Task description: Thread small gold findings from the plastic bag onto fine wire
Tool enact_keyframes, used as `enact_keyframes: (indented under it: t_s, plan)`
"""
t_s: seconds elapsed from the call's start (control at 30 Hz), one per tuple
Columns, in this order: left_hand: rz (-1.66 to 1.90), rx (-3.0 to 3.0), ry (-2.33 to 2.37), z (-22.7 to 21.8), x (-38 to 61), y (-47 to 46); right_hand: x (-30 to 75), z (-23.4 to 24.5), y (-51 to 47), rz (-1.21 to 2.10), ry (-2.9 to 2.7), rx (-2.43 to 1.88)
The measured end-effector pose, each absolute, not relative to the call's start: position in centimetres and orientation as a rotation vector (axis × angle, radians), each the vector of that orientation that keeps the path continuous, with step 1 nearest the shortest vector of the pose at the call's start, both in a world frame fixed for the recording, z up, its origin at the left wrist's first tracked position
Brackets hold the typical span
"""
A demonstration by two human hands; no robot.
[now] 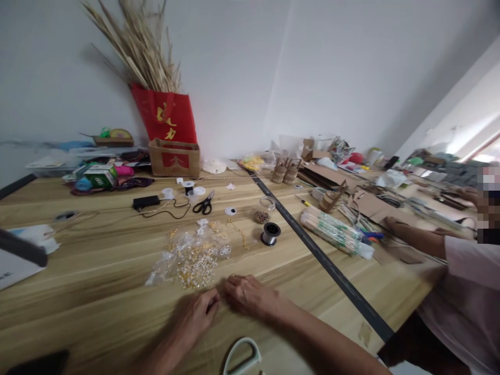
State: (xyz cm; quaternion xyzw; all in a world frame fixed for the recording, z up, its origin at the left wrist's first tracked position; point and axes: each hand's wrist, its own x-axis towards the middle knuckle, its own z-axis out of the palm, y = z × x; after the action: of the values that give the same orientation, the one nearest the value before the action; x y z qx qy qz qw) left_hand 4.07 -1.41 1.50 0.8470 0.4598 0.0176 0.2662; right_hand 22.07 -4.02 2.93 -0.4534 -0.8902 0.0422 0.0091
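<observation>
My left hand (200, 311) is closed at the near side of the wooden table, thumb and fingers pressed together. Close beside it, my right hand (250, 296) has its fingers curled down by the tabletop. Anything between the fingers of either hand is too small or hidden to make out. Just beyond both hands lies a loose pile of small gold and silver jewelry findings (197, 263), partly in clear plastic bags (164, 265). Past my right hand are a gold chain (245, 239), a black spool of fine wire (270, 234) and a small dish of beads (262, 216).
Black scissors (204, 205) and a white roll (230, 211) lie farther back. A dark strip (312, 245) crosses the table; right of it is a bag of wooden sticks (330, 229). At right, a co-worker's arm (417, 234) reaches over cardboard. A pale handle (242, 354) sits near me.
</observation>
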Motion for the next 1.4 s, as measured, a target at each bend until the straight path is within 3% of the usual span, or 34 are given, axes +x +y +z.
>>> enact_keyframes:
  t_s: [0.27,0.53,0.83,1.4]
  plan:
    - [0.221,2.398,1.218,0.7,4.9,-1.7,23.0,2.7,-4.5,0.020,-2.700,-1.452]
    - [0.663,1.894,1.141,0.1,4.9,-1.1,24.3,3.1,-4.5,0.322,-2.592,-1.424]
    - [0.650,1.318,1.098,0.3,4.8,-1.4,24.3,3.4,-4.4,0.586,-2.470,-1.314]
    - [0.512,1.352,1.042,0.5,5.0,-1.5,23.0,3.2,-4.1,0.861,-2.276,-1.258]
